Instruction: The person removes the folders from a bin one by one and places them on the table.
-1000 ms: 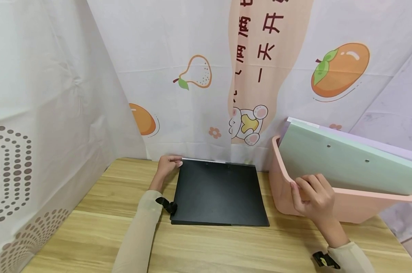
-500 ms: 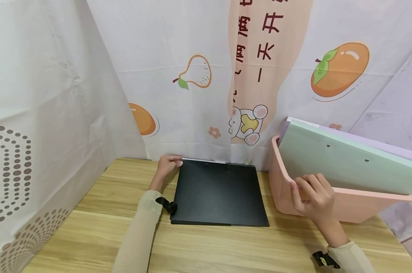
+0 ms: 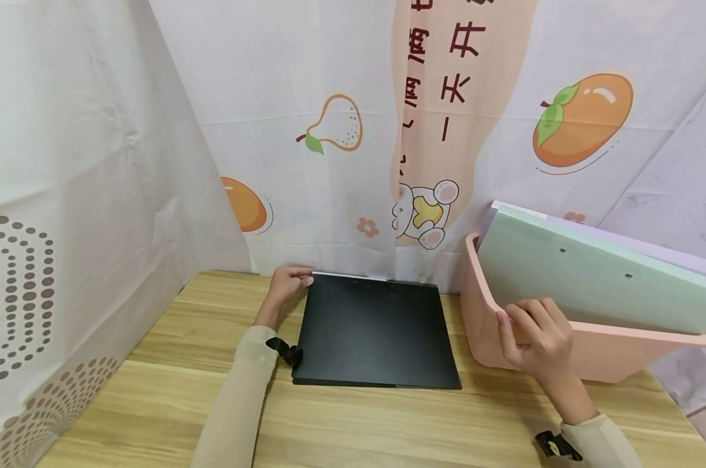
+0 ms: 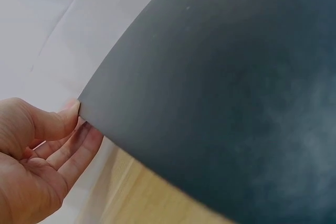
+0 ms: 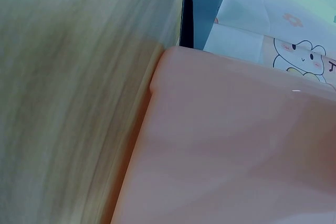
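A black file folder (image 3: 376,338) lies flat on the table at the middle of the head view. My left hand (image 3: 284,286) pinches its far left corner; in the left wrist view the thumb is on top of the folder (image 4: 199,87) and the fingers of the hand (image 4: 42,156) are beneath. To the right, my right hand (image 3: 540,335) grips the near left rim of a pink plastic bin (image 3: 616,354). A pale green folder (image 3: 587,292) and a purple one (image 3: 663,250) lean inside the bin. The right wrist view is mostly filled by the bin's wall (image 5: 226,145).
The wooden table (image 3: 359,429) runs in front of the folder and the bin. A white printed curtain (image 3: 294,195) hangs directly behind, and another sheet (image 3: 95,182) hangs along the left side.
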Demonstrator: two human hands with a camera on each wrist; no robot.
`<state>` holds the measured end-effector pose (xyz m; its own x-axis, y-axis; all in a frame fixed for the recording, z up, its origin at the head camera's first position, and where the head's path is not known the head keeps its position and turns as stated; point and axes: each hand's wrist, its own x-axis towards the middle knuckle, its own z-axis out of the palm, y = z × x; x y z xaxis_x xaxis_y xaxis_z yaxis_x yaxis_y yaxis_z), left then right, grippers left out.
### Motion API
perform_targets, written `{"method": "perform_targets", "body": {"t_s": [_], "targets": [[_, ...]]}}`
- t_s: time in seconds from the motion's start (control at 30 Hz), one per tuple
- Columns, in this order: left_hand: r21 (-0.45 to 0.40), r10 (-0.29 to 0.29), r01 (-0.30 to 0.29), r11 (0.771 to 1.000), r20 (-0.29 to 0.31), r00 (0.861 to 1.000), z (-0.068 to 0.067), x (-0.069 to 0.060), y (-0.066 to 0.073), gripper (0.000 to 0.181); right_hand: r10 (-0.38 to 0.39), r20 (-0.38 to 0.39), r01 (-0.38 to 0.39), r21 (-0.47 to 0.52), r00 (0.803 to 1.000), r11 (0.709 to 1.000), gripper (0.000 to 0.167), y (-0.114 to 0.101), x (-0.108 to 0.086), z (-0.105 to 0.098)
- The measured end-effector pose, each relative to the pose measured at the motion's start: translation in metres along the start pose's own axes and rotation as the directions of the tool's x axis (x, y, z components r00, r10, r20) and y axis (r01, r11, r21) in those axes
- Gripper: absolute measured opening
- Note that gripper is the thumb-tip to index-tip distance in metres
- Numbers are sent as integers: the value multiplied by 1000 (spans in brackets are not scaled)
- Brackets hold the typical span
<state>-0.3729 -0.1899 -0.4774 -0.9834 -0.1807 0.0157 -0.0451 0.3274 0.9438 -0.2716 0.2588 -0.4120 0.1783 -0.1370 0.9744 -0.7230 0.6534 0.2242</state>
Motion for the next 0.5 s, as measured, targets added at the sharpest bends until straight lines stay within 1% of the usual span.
{"method": "perform_targets", "body": {"t_s": [0.17,0.37,0.5], "targets": [[-21,-17,18,1000,23,1000,0,1,-1,29,-1,-3,1,2,1000,1000,43,0,0,0],[-41,-32,33,999,31,999,0,0,0,30,-2,-1,2,2,1000,1000,43,0,0,0],[-67,-46,50,997,52,998,0,-1,1,31,-4,-3,4,3,1000,1000,43,-1,0,1]]}}
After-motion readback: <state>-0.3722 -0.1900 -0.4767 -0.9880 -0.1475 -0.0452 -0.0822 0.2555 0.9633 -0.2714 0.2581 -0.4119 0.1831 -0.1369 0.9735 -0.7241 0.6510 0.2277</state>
